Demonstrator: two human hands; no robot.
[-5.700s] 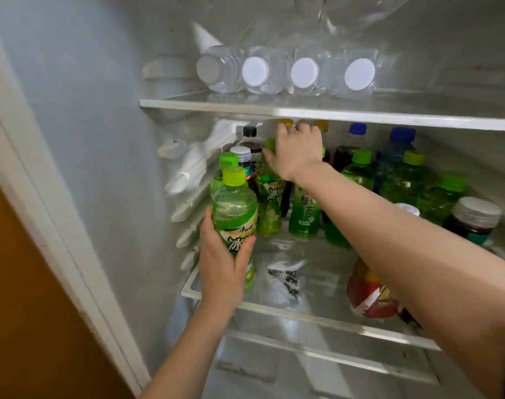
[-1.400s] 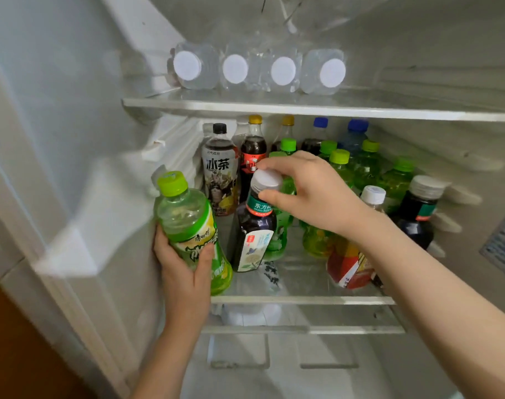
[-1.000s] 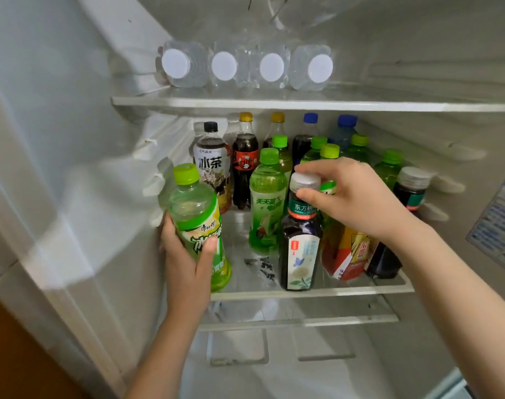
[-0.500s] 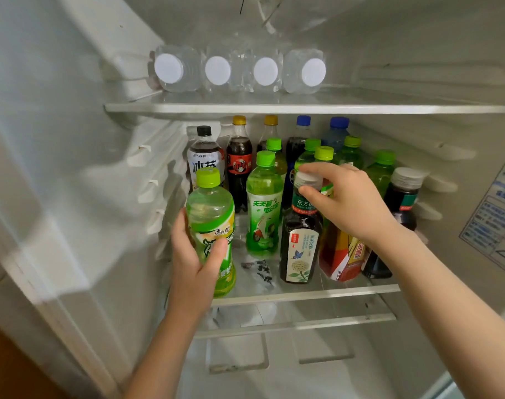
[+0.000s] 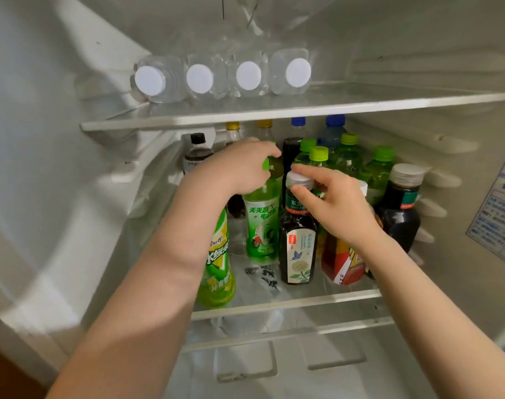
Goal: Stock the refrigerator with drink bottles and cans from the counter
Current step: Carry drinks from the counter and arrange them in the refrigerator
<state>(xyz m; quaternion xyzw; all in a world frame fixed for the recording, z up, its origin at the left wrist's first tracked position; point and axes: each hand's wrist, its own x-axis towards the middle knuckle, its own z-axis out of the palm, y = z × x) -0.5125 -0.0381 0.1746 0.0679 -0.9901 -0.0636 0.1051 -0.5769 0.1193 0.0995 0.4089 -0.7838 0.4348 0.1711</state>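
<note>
Left hand has released the lime-green bottle, which now stands at the front-left of the shelf, below that wrist. Its fingers are curled over the cap of the green tea bottle one row back. Right hand stays in place, index finger and thumb pinching the white cap of the dark tea bottle, just right of the left fingers.
</note>
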